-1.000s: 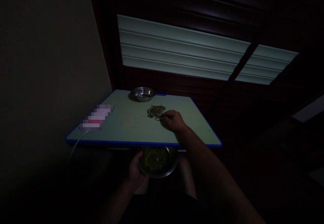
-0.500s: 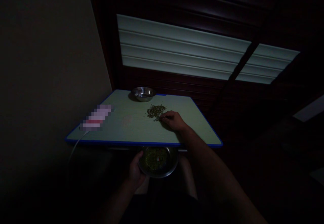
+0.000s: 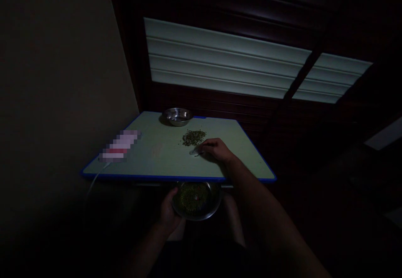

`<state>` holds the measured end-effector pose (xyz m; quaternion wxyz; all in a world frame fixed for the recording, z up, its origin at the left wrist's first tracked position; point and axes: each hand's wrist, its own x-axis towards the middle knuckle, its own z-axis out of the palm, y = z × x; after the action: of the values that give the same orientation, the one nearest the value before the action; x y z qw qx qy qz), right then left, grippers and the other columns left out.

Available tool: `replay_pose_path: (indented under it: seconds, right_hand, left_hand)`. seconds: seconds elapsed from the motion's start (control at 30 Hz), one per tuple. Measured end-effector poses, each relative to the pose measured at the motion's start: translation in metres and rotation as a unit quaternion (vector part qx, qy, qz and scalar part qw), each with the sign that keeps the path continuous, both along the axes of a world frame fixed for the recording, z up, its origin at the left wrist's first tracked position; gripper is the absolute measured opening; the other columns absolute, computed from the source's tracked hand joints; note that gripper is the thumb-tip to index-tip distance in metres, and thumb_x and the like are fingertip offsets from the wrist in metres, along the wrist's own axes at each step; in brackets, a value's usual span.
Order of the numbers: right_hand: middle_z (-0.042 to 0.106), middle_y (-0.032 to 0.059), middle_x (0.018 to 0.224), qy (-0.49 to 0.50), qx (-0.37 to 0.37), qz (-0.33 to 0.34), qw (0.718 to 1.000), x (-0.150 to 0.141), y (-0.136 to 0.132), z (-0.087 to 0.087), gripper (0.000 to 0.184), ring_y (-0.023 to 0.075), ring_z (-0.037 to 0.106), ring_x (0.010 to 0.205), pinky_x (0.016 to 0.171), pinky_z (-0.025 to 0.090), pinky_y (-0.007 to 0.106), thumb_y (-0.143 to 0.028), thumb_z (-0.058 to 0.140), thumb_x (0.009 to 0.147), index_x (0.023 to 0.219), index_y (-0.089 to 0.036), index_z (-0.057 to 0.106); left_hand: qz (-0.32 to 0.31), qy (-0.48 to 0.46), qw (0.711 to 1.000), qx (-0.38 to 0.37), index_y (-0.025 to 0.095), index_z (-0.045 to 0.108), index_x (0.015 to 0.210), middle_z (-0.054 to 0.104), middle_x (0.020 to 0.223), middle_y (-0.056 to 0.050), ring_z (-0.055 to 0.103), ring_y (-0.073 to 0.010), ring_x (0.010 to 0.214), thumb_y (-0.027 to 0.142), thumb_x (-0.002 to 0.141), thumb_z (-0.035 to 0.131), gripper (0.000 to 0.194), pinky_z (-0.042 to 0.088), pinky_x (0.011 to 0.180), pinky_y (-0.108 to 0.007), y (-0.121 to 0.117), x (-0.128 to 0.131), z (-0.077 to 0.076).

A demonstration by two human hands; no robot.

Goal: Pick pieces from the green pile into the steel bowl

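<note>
My left hand [image 3: 169, 212] grips the left rim of a metal bowl [image 3: 204, 218], held below the table's front edge. Small greenish grains [image 3: 191, 198] lie in this bowl, with a small pale and reddish spot among them. Over the table, my right hand [image 3: 215, 149] is closed around thin tweezers [image 3: 197, 151], whose tips point left and look blurred. Just beyond those tips, a loose pile of small greenish-brown grains [image 3: 193, 137] spreads on the tabletop. Whether the tips pinch a grain is too small to tell.
A second metal bowl [image 3: 178, 117] stands at the back of the pale, blue-edged table [image 3: 166, 160]. At the left lies a pixelated pinkish object [image 3: 121, 146] with a white cable [image 3: 94, 179]. Dark slatted panels rise behind, and a wall stands on the left. The room is dim.
The tweezers' tips have moved slightly toward me, away from the grain pile. My left hand and its bowl stay in place.
</note>
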<state>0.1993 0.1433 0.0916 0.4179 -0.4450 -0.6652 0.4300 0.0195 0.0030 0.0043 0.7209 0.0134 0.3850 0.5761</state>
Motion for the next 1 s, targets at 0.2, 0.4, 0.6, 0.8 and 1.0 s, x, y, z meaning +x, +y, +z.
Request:
replay_pose_path:
  seconds: [0.2,0.4,0.6,0.8,1.0]
  right_hand:
    - [0.068,0.0037,0.067,0.009,0.003,-0.11,0.994,0.01,0.005,0.002,0.014,0.0136,0.056,0.064,0.064,0.043,0.026,-0.026,0.063,0.065,0.069,-0.015,0.071]
    - [0.067,0.003,0.069,-0.095,0.018,-0.157,0.983,0.02,0.008,-0.001,0.022,0.0109,0.052,0.056,0.057,0.042,0.025,-0.02,0.064,0.068,0.087,-0.013,0.072]
    - [0.071,0.004,0.077,-0.219,0.068,-0.145,0.962,0.016,0.009,-0.002,0.02,0.0127,0.059,0.066,0.065,0.044,0.024,-0.018,0.067,0.07,0.089,-0.015,0.073]
    - [0.071,0.0027,0.077,-0.255,0.067,-0.107,0.959,0.008,0.004,0.001,0.02,0.013,0.061,0.069,0.062,0.043,0.022,-0.022,0.073,0.068,0.088,-0.017,0.074]
    - [0.069,0.0011,0.072,-0.236,0.028,-0.052,0.97,-0.003,-0.004,0.005,0.023,0.0115,0.058,0.062,0.058,0.041,0.022,-0.026,0.076,0.067,0.088,-0.017,0.074]
  left_hand:
    - [-0.001,-0.001,1.0,0.0,0.01,0.072,0.084,0.076,0.076,-0.009,0.072,-0.0261,0.085,0.018,0.083,0.052,0.022,0.054,0.088,-0.041,-0.002,-0.001,0.007]
    - [0.005,-0.006,1.0,0.004,0.009,0.072,0.083,0.076,0.077,-0.01,0.072,-0.0243,0.078,0.018,0.08,0.055,0.019,0.055,0.085,-0.04,0.0,-0.001,0.002]
    - [0.01,-0.007,1.0,0.019,0.012,0.073,0.082,0.076,0.078,-0.009,0.072,-0.0245,0.081,0.02,0.078,0.057,0.018,0.054,0.086,-0.04,0.001,-0.001,-0.006]
    - [0.006,-0.01,1.0,0.029,0.011,0.073,0.084,0.077,0.082,-0.01,0.071,-0.0244,0.081,0.023,0.08,0.056,0.022,0.053,0.086,-0.04,0.001,-0.001,-0.005]
    - [0.014,-0.015,0.999,0.033,0.013,0.073,0.085,0.077,0.082,-0.009,0.072,-0.0252,0.083,0.022,0.08,0.056,0.02,0.052,0.09,-0.042,0.002,-0.002,-0.008]
